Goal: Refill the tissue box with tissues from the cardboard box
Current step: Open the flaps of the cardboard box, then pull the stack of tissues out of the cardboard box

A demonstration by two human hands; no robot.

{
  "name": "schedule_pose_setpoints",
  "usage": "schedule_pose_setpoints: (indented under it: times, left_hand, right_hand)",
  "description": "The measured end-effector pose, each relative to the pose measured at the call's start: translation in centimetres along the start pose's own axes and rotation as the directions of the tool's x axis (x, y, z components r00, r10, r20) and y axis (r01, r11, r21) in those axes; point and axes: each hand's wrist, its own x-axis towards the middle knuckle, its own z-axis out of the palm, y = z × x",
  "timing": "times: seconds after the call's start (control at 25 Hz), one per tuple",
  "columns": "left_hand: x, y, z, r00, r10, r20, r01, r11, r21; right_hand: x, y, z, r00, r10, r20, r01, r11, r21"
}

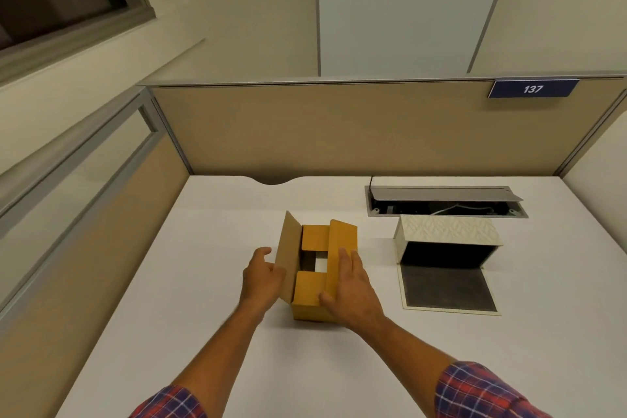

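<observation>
A small yellow-brown cardboard box stands on the white desk in front of me. My left hand holds its raised left flap from outside. My right hand lies over the right flap, fingers spread and thumb at the near corner. The two short end flaps are folded in, and a white patch shows in the gap between them. To the right sits the cream patterned tissue box, tipped on its side with its dark inside facing me and its bottom panel lying flat on the desk.
The white desk is walled by tan cubicle partitions behind and on the left. A cable tray with a raised grey lid is set into the desk just behind the tissue box. A blue sign reading 137 hangs on the back partition.
</observation>
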Motion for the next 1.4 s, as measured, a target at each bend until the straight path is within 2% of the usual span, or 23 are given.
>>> schedule_pose_setpoints:
  times: [0.08, 0.16, 0.24, 0.28, 0.36, 0.4, 0.48, 0.56, 0.6, 0.68, 0.76, 0.84, 0.92, 1.0, 1.08, 1.16, 1.24, 1.32, 1.4]
  left_hand:
    - [0.3, -0.7, -0.6, 0.998, 0.060, 0.002, -0.060, 0.995, 0.077]
    - [0.7, -1.7, -0.7, 0.986, 0.165, -0.002, -0.158, 0.946, 0.285]
    - [1.0, -2.3, -0.4, 0.939, 0.343, 0.028, -0.297, 0.766, 0.570]
    - [1.2, -2.5, -0.3, 0.898, 0.432, 0.086, -0.380, 0.661, 0.647]
    - [1.6, -2.5, -0.1, 0.820, 0.508, 0.264, -0.535, 0.515, 0.670]
    - [1.5, -2.5, 0.1, 0.803, 0.486, 0.344, -0.578, 0.496, 0.648]
    - [1.3, -2.1, 0.3, 0.816, 0.394, 0.424, -0.579, 0.556, 0.596]
    - [0.8, -1.4, 0.3, 0.839, 0.359, 0.410, -0.537, 0.667, 0.516]
    - [0.6, -1.0, 0.3, 0.854, 0.348, 0.387, -0.509, 0.713, 0.482]
    - [0.4, -0.4, 0.2, 0.891, 0.293, 0.346, -0.426, 0.802, 0.419]
    - [0.5, -0.2, 0.0, 0.914, 0.220, 0.341, -0.344, 0.867, 0.361]
    - [0.9, -0.1, -0.2, 0.920, 0.158, 0.360, -0.288, 0.894, 0.344]
    - [1.3, -0.1, -0.2, 0.916, 0.129, 0.380, -0.264, 0.907, 0.328]
    - [1.5, 0.1, -0.4, 0.906, 0.136, 0.401, -0.263, 0.924, 0.279]
    - [1.6, 0.5, -0.6, 0.909, 0.128, 0.397, -0.229, 0.948, 0.220]
    - [2.1, 0.6, -0.7, 0.899, 0.121, 0.422, -0.227, 0.951, 0.211]
    - [2.4, 0.5, -0.9, 0.873, 0.080, 0.481, -0.230, 0.937, 0.262]
    - [2.3, 0.1, -0.8, 0.840, 0.008, 0.542, -0.250, 0.894, 0.373]
    - [2.2, -0.1, -0.5, 0.835, 0.005, 0.550, -0.276, 0.868, 0.412]
  right_hand:
    - [-0.2, 0.0, -0.3, 1.000, -0.008, -0.011, 0.009, 0.999, 0.048]
    - [-0.6, 0.1, -1.0, 0.998, -0.025, -0.053, 0.031, 0.993, 0.115]
    - [-0.9, 0.4, -1.7, 0.992, -0.039, -0.122, 0.065, 0.975, 0.214]
    - [-1.1, 0.8, -2.0, 0.987, -0.035, -0.157, 0.076, 0.962, 0.262]
    - [-1.3, 1.9, -2.5, 0.970, -0.035, -0.242, 0.107, 0.950, 0.292]
    - [-1.2, 2.8, -2.7, 0.951, -0.053, -0.304, 0.131, 0.962, 0.240]
    - [-1.0, 4.8, -2.9, 0.920, -0.118, -0.373, 0.112, 0.993, -0.036]
    - [-0.9, 6.1, -3.2, 0.923, -0.223, -0.313, 0.104, 0.929, -0.355]
    - [-1.0, 6.3, -3.4, 0.932, -0.270, -0.243, 0.140, 0.884, -0.445]
    - [-0.8, 6.2, -3.7, 0.931, -0.348, -0.112, 0.250, 0.828, -0.502]
    - [-0.5, 5.7, -3.8, 0.932, -0.362, 0.013, 0.328, 0.827, -0.456]
    - [-0.1, 5.2, -3.7, 0.956, -0.277, 0.092, 0.292, 0.909, -0.297]
    - [0.0, 5.1, -3.9, 0.973, -0.218, 0.071, 0.225, 0.969, -0.104]
    - [-0.1, 5.0, -4.2, 0.983, -0.181, -0.009, 0.181, 0.981, 0.068]
    - [-0.4, 4.5, -4.7, 0.986, -0.159, -0.051, 0.167, 0.954, 0.248]
    - [-0.5, 4.2, -4.8, 0.988, -0.152, -0.002, 0.140, 0.901, 0.410]
    - [-0.3, 4.0, -4.4, 0.983, -0.165, 0.081, 0.120, 0.909, 0.399]
    - [0.2, 3.7, -4.0, 0.975, -0.171, 0.143, 0.135, 0.963, 0.232]
    - [0.9, 3.3, -3.9, 0.965, -0.167, 0.201, 0.156, 0.985, 0.069]
